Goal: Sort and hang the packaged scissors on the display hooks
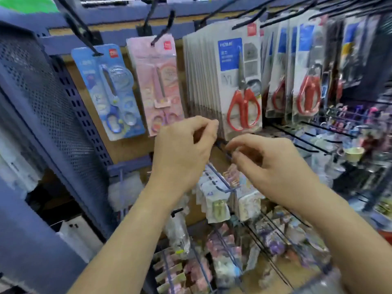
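A thick stack of red-handled scissors packs [239,81] with a blue HOME label hangs on a black hook in the middle of the display. My left hand [182,149] pinches the lower left corner of that stack between thumb and forefinger. My right hand [269,166] is just below the stack, its curled fingertips closed around the end of a bare black hook [221,144]. To the left hang a blue scissors pack [108,90] and a pink scissors pack [157,81], each on its own hook. More red scissors packs [307,88] hang to the right.
A perforated blue metal side panel [48,98] stands close on the left. Below my hands, wire hooks carry small packaged trinkets [214,200] and bins of assorted goods. Several long black hooks [297,136] jut out at the right.
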The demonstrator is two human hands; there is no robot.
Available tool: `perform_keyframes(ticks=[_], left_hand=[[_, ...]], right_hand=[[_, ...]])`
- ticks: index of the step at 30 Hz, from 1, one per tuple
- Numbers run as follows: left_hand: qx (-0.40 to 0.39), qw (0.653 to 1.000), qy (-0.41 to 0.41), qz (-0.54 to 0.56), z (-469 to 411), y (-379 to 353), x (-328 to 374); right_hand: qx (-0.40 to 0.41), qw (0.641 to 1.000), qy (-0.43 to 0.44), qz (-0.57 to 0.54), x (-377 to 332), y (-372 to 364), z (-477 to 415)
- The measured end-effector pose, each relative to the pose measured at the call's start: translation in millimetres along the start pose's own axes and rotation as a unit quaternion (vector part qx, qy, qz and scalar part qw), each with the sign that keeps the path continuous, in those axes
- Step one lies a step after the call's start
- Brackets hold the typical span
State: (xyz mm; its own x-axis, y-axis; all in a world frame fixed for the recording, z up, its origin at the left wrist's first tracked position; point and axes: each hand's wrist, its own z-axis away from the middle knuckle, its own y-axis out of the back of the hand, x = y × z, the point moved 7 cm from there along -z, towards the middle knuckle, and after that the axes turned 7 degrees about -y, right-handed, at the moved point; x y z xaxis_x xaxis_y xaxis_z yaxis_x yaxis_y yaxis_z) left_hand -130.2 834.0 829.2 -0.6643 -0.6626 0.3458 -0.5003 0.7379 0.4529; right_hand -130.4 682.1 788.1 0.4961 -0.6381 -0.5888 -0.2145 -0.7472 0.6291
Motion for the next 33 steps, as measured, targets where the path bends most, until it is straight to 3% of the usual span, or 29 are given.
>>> perform_keyframes(ticks=[4, 9, 14, 20, 23, 27, 33], left_hand=[[-0.096, 0.993, -0.057, 0.044, 26, -80, 33], [-0.243, 0.96, -0.111, 0.086, 82, -194, 76], [-0.396, 0.911, -0.064, 0.097, 164, -322, 98], [-0.513, 0.853, -0.052, 0.084, 267, -469, 123], [-0.545, 0.833, -0.021, 0.094, 302, -531, 135], [-0.544, 0.832, 0.019, 0.108, 326, -615, 148], [-0.57, 0.814, 0.003, 0.11, 341, -752, 171]], right_hand=[[-0.046, 0.986, -0.115, 0.108, 75, 28, 49], [-0.072, 0.937, -0.236, 0.249, 181, 73, 134], [-0.066, 0.88, -0.396, 0.253, 302, 109, 250], [-0.027, 0.789, -0.583, 0.194, 428, 146, 404], [0.008, 0.744, -0.647, 0.166, 473, 159, 468], [0.057, 0.701, -0.698, 0.136, 528, 175, 519], [0.095, 0.667, -0.731, 0.106, 623, 190, 537]])
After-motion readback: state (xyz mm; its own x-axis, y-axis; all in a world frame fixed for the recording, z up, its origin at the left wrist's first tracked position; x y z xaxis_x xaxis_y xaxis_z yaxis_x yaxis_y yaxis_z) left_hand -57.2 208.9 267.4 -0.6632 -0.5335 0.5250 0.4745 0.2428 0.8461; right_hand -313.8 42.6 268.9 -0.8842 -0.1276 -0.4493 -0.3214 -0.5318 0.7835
